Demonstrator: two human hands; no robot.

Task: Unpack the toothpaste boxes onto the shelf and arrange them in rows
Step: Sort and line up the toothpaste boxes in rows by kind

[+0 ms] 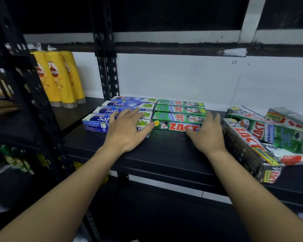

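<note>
Head view, largest thing first: what is it?

— A black shelf [164,154], running across the middle of the frame, with a white wall behind it.

And the toothpaste?

— In two places. At the right edge lies a loose pile of wrapped packs [269,137], tilted and overlapping, one hanging over the shelf's front lip. At centre, well apart from that pile, the boxes lie flat in rows one behind another: four blue boxes [98,119] on the left, green boxes [178,117] touching them on the right.

Anything else?

— Yellow bottles [59,79], upright, in the upper left of the frame.

The hands?

— Both are flat, gripping nothing. The left hand [128,131] lies with spread fingers on the front blue box, its thumb tip at the left end of the front green box. The right hand [206,135] has straight fingers against that green box's right end, thumb at its front face.
</note>
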